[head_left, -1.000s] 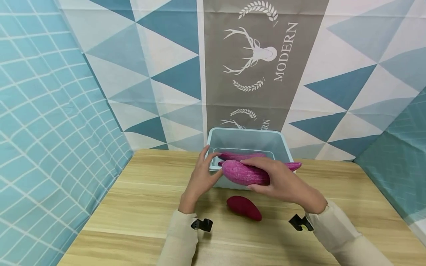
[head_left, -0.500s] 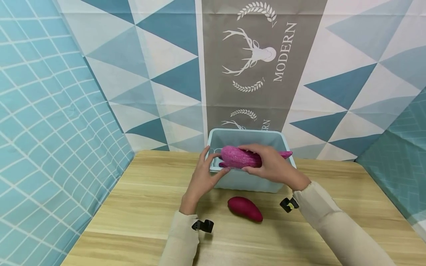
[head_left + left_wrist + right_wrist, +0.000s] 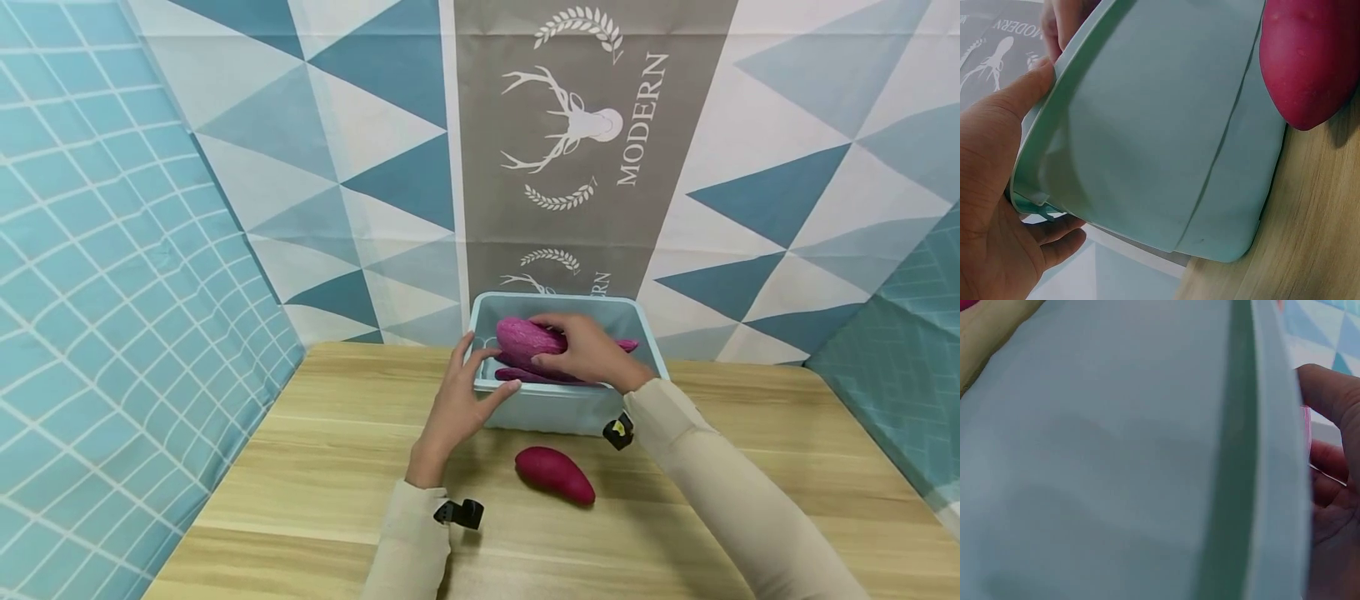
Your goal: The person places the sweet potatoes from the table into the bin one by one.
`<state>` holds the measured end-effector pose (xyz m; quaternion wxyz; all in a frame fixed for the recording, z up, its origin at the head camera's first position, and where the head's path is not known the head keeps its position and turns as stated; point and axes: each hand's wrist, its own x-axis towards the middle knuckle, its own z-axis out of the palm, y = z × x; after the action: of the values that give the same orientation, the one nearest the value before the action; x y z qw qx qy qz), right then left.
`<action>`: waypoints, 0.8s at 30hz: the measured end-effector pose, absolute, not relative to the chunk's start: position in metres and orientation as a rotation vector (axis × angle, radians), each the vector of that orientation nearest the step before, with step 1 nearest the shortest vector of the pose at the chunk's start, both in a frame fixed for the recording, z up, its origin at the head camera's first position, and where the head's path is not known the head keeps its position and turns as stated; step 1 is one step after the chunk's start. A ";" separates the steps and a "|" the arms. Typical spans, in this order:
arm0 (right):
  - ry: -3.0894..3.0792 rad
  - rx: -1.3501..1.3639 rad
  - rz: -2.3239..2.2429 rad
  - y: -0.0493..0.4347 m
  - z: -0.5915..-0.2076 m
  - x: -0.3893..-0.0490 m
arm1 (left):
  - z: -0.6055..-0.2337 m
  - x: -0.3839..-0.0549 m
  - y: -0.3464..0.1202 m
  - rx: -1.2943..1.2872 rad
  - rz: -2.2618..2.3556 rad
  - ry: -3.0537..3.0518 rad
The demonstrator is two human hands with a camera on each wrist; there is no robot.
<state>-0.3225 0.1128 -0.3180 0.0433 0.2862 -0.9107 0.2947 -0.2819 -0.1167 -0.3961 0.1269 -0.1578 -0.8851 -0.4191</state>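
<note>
My left hand (image 3: 453, 408) grips the left front corner of a light blue plastic bin (image 3: 558, 410); in the left wrist view its thumb lies on the rim. My right hand (image 3: 588, 350) reaches into the bin from the right and holds a plump magenta vegetable with pale streaks (image 3: 517, 337), thumb on the near side and fingers over the far side. Below it in the bin lies a slimmer magenta piece (image 3: 517, 375), along the front wall. A pointed tip (image 3: 628, 343) shows beyond the right hand. In the right wrist view the bin wall hides most of the hold.
A dark red sweet potato (image 3: 555, 475) lies on the wooden table (image 3: 322, 467) just in front of the bin. Behind the bin rises a patterned cloth (image 3: 405, 200) with triangles and a deer print. Blue tiled sheeting (image 3: 112, 250) borders the left side.
The right hand has carried the streaked magenta vegetable from above the front rim back and down into the bin. The left hand has stayed at the bin's corner.
</note>
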 end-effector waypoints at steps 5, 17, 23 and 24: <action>-2.824 0.864 0.903 0.105 -0.323 -0.339 | -0.396 -0.281 -0.118 -0.456 -1.228 -2.569; -2.712 0.799 1.023 0.112 -0.323 -0.337 | -0.397 -0.283 -0.116 -0.457 -1.214 -2.573; -2.690 0.793 1.026 0.121 -0.323 -0.321 | -0.397 -0.282 -0.116 -0.446 -1.205 -2.590; -2.682 0.794 1.026 0.122 -0.323 -0.318 | -0.397 -0.282 -0.116 -0.444 -1.208 -2.589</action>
<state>-0.3182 0.1220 -0.3228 0.0811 0.2657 -0.8972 0.3433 -0.2823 -0.1165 -0.3974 0.1249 -0.1523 -0.8885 -0.4144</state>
